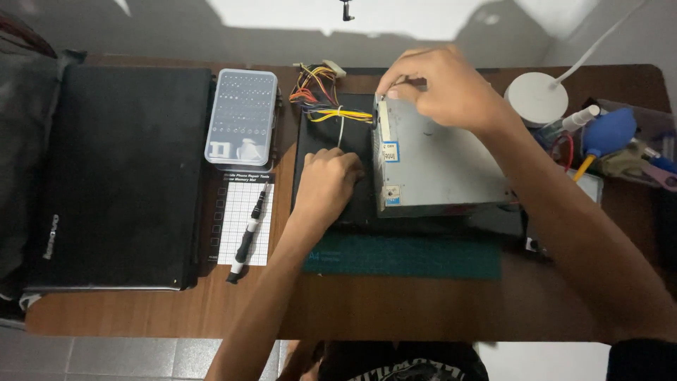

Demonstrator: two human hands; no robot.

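Brown tabletop (395, 310) carries a grey power supply unit (441, 166) on a black mat (331, 120). Right hand (441, 88) pinches its top-left corner; left hand (326, 180) rests curled on the mat just beside it, holding nothing visible.

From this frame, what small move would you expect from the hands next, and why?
Probably lifting the grey metal box slightly at its far corner: the right hand pinches that top edge, while the left hand presses on the black panel beside it, near the coloured wire bundle.
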